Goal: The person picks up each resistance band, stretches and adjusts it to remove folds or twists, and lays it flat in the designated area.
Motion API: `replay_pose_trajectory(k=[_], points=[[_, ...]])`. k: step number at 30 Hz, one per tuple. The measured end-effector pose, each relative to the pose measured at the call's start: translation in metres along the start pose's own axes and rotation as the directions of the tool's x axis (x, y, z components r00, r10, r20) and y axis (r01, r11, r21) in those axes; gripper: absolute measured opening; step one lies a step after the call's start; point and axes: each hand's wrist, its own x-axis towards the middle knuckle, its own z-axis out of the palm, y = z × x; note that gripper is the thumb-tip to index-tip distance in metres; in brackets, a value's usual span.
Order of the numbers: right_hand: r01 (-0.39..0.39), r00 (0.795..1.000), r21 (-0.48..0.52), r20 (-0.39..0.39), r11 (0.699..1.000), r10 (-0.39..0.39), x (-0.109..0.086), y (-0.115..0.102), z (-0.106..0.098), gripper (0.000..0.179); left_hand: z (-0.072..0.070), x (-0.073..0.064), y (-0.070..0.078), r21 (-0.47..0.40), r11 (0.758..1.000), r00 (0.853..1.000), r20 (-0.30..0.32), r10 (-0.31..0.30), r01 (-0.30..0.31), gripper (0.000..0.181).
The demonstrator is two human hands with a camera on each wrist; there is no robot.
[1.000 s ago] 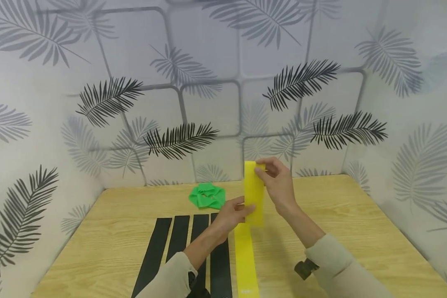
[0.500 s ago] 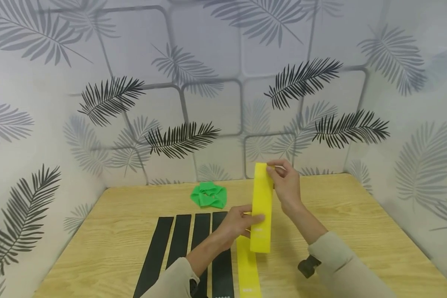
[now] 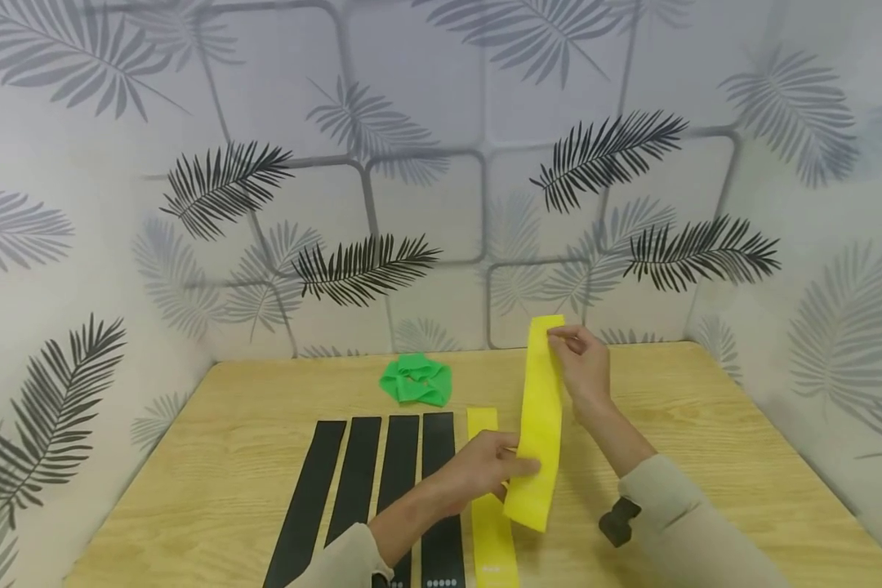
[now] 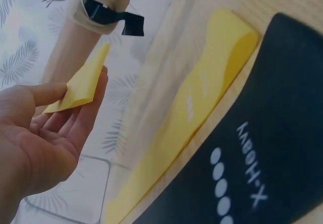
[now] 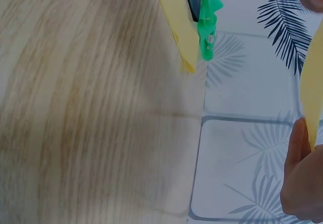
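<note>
A yellow resistance band [image 3: 542, 400] hangs upright in the air between my hands, above the table. My right hand [image 3: 586, 371] pinches it near its top end. Lower down, my left hand [image 3: 478, 469] holds it with the thumb across the front, and the bottom end tilts out to the right. In the left wrist view, the thumb and fingers grip the edge of the held band [image 4: 83, 88]. A second yellow resistance band [image 3: 492, 539] lies flat on the table, partly behind my left hand. Just left of it is a black band [image 4: 282, 103] printed "X-Heavy".
Several black resistance bands [image 3: 358, 465] lie side by side on the wooden table [image 3: 191, 474], left of the yellow one. A green band [image 3: 416, 380], folded into a knotted ring, sits near the back edge. The patterned wall [image 3: 426, 204] rises right behind.
Both hands have moved right with the yellow band. My left hand has slid lower along it, and the folded band has straightened into one long strip.
</note>
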Motion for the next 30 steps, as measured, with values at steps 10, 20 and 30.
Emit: replay_pose_trajectory(k=[10,20,30], points=[[-0.075,0.997,-0.008,-0.004,0.997,0.075,0.001,0.013,-0.002,0.023,0.008,-0.01,-0.002,-0.014,0.999,0.996,0.084,-0.036,0.038,0.036],[-0.068,0.993,-0.117,0.088,0.991,0.078,-0.007,0.033,0.001,0.023,0.008,-0.02,-0.016,-0.12,0.992,0.96,0.279,-0.012,0.047,0.025],[-0.069,0.971,-0.184,0.214,0.981,0.108,-0.015,0.049,0.006,0.022,0.014,-0.031,-0.028,-0.12,0.983,0.949,0.3,-0.096,0.138,0.025]])
